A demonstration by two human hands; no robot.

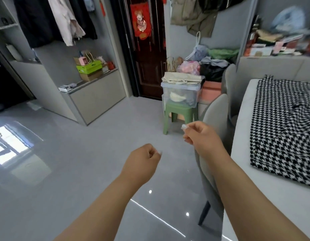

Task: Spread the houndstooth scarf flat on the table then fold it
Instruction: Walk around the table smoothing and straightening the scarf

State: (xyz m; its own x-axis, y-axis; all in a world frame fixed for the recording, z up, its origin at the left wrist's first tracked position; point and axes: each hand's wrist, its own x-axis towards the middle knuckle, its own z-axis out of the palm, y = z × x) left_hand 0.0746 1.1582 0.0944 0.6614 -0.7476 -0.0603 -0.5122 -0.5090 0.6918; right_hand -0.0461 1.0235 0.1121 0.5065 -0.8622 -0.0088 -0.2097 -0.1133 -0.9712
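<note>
Houndstooth scarf (283, 129) at the right of the frame, flat on the pale counter (241, 153), long way running up and down the picture. Soft woven cloth, black and white checks, little fringe at the top end. Right hand (201, 136) nearer, just left of the counter; left hand (142, 159) lower, mid-frame. Both grips curled shut, holding nothing.

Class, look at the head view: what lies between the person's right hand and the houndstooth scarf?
In the head view, a grey chair back and a bare strip of table separate the right hand from the houndstooth scarf.
</note>
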